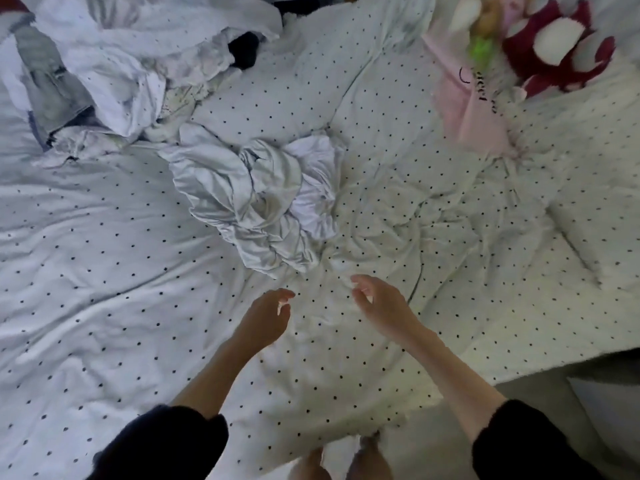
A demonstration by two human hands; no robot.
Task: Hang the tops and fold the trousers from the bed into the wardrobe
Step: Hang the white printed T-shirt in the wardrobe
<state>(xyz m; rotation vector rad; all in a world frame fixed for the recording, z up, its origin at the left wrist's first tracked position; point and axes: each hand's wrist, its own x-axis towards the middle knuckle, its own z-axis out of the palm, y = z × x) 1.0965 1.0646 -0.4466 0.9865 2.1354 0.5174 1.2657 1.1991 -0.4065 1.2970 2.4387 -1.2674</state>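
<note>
A crumpled white garment (256, 199) lies bunched in the middle of the polka-dot bed cover (104, 271). Both my hands hover over the cover just short of it, empty. My left hand (266, 318) has its fingers loosely curled, fingertips pointing at the garment's near edge. My right hand (381, 303) is spread, fingers bent a little, a short way right of the left. A heap of white and grey clothes (114, 60) sits at the far left, with something black (244, 50) tucked in it. A pink top (467, 102) lies at the far right.
Red-and-white plush toys (554, 43) sit at the far right corner of the bed. The bed's near edge drops to the floor (415, 455) at the bottom right, where my feet (346, 462) show. Dark sleeves cover both forearms' upper parts.
</note>
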